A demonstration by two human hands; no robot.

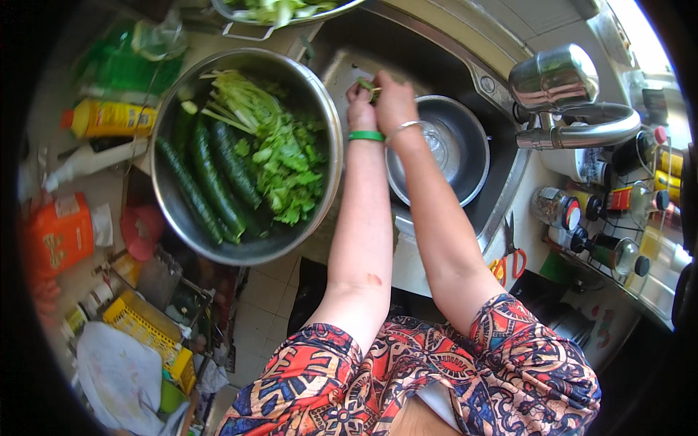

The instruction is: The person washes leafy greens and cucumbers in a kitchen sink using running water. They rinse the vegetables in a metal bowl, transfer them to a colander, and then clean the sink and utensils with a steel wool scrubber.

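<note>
Over the sink's left part, my left hand (361, 109) is closed around a small bit of green vegetable (366, 84) that shows between the two hands. Against it works my right hand (395, 101), blurred, its fingers bent at the same green piece; whether it also grips the piece is hard to tell. Just right of my wrists, a round metal basin (474, 158) with some clear water stands in the sink (491, 201). To the left, a large steel bowl (163, 204) holds several cucumbers (204, 174) and a bunch of leafy cilantro (289, 174).
A chrome faucet (578, 135) juts in from the right. Orange-handled scissors (512, 261) lie on the counter near several jars (553, 207). A pan of chopped greens (278, 10) stands at the top. At left are a yellow bottle (112, 118) and a yellow basket (144, 332).
</note>
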